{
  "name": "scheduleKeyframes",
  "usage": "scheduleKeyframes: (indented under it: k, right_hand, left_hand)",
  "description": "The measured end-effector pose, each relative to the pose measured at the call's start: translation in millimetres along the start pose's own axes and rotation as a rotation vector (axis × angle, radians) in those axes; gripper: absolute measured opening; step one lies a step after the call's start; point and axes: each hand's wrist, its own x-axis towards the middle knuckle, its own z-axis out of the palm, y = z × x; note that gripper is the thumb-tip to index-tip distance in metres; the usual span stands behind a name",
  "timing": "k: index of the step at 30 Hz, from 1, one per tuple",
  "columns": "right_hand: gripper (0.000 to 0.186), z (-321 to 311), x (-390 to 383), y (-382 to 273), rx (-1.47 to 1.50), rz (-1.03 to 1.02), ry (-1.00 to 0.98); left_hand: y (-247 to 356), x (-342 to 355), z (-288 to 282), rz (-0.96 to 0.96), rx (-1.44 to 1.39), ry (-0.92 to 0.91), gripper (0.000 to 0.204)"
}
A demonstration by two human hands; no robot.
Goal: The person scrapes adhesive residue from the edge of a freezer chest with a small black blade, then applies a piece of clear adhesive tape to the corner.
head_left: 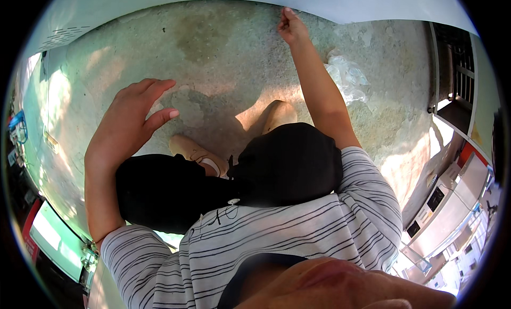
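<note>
Striped shirt (271, 229) near, hands well apart

Left hand (128, 112), half open and empty, hangs above the floor (213, 53). Right hand (292, 28) curls at the far white panel's (372, 6) edge; any grip cannot be told. Open concrete lies between them.

Daylight falls unevenly over the floor (213, 48): much of it lies in soft, greenish-grey shade, with warm bright patches by the shoes (187, 148) and washed-out ones toward the left and right sides. The clear plastic (347, 77) on the right catches pale glints. The black trousers (290, 165) sink almost to solid black. The left hand (123, 117) is softly lit and fairly sharp. The far white panel (383, 8) bows with the fisheye bend; objects along the rim look stretched and smeared, with bluish fringes and black corners.
</note>
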Motion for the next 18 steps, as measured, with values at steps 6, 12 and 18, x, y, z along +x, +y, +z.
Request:
scheduleKeyframes:
  k: [6, 12, 18]
  right_hand:
    - [0.009, -9.5, 14.1, -1.9, -0.086, -0.022, 0.070]
    - [0.017, 18.1, -6.1, -1.0, -0.162, -0.104, 0.233]
    - [0.019, 11.5, 12.2, 5.4, -0.301, -0.200, 0.368]
  left_hand:
    - [1.4, 5.5, -2.5, 0.020, -0.016, -0.018, 0.051]
    - [1.7, 4.0, -0.1, 0.003, -0.025, -0.019, 0.051]
    - [1.6, 2.6, 0.3, -0.001, -0.011, -0.019, 0.052]
